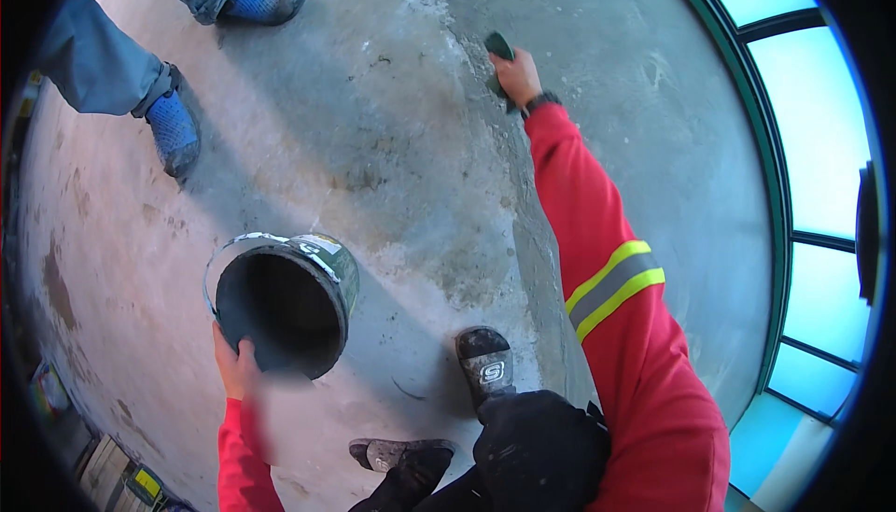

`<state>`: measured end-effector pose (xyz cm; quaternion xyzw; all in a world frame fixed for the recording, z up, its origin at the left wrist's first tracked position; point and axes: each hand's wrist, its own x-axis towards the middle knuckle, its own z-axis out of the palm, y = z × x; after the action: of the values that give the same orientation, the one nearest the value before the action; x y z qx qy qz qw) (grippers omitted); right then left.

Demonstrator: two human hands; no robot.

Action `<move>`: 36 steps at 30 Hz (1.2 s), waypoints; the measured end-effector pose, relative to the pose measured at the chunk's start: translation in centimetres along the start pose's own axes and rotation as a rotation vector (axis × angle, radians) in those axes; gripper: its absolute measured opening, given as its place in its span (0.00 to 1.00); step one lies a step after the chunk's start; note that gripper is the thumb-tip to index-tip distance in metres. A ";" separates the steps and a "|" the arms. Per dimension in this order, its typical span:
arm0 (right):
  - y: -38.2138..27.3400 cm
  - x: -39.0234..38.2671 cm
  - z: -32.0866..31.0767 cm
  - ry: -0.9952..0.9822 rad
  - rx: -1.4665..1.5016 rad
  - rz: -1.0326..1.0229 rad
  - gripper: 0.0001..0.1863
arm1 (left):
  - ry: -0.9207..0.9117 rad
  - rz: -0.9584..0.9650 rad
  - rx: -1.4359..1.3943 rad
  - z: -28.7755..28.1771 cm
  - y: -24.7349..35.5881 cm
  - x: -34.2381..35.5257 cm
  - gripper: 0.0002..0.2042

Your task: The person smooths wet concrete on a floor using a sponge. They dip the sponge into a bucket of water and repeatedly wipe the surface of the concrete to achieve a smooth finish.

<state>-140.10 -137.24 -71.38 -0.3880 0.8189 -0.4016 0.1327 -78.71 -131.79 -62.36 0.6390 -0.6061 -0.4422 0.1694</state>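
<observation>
My right hand (pixel 521 78) reaches far forward, its fingers wrapped round a flat, dark green hand float (pixel 499 44). The float is at the floor, over the rough edge where a wet-looking grey cement strip (pixel 534 265) meets the paler concrete; its underside is hidden. At the near left, my left hand (pixel 235 363) grips the rim of a dark bucket (pixel 347 279). The bucket leans so that its mouth faces me, with its wire handle (pixel 207 274) hanging to the left. Inside it is dark, and I cannot make out any contents.
Another person's legs in blue shoe covers (pixel 173 129) stand at the far left. Smooth grey floor (pixel 672 167) spreads right, up to green-framed glass panels (pixel 803 120). My dark slides (pixel 483 358) stand near the cement edge. Boards (pixel 105 470) lie at the lower left.
</observation>
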 end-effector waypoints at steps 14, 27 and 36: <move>-1.7 -20.6 -8.5 0.046 0.037 0.125 0.34 | -0.042 0.061 -0.065 -1.2 0.0 0.6 0.24; -0.3 -32.1 -7.8 -0.207 -0.736 -0.196 0.39 | -0.033 0.017 -0.105 -0.3 3.1 -0.3 0.24; -0.7 -29.5 -10.6 -0.276 -0.503 -0.291 0.29 | 0.053 0.004 -0.062 -0.7 -0.8 -0.1 0.26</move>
<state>-125.74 -109.72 -66.86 -0.5726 0.8026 -0.1449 0.0836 -77.69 -131.77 -62.52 0.6440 -0.5885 -0.4433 0.2060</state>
